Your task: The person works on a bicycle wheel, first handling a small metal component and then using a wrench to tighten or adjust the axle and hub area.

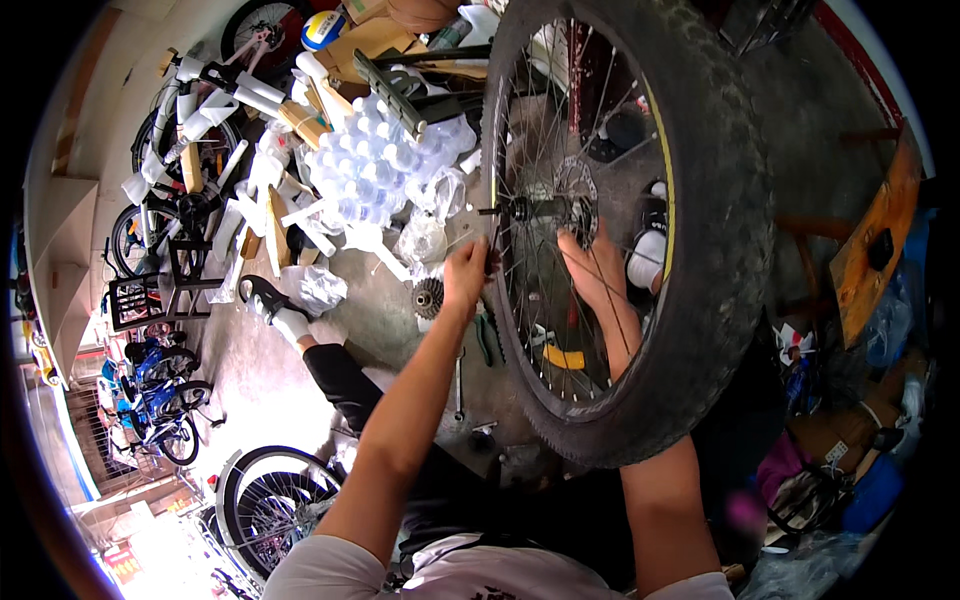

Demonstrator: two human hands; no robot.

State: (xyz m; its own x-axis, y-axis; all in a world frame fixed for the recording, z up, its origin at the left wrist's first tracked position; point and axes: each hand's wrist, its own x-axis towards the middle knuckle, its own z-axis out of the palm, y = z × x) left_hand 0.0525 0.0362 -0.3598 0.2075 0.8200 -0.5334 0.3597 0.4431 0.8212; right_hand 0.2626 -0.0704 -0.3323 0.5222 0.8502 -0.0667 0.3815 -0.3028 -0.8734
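A large bicycle wheel (724, 230) with a fat tire stands tilted before me; its hub (537, 208) carries a disc rotor (582, 181). My left hand (466, 278) is closed beside the rim's left edge, around something dark that I cannot make out. Seen through the spokes, my right hand (592, 264) grips the wheel at the hub, just below the rotor, its fingertips partly hidden. On the floor below my left hand lie a cassette (428, 298), green-handled pliers (484, 340) and a wrench (459, 388).
Bottle packs (365, 160), wrapped bike frames (195, 120) and packing scraps crowd the upper left. My outstretched foot (270, 300) is left of the tools. Bicycles (165, 400), another wheel (275, 500) and a dark chair (170, 285) stand leftward; a wooden board (870, 240) and clutter fill the right.
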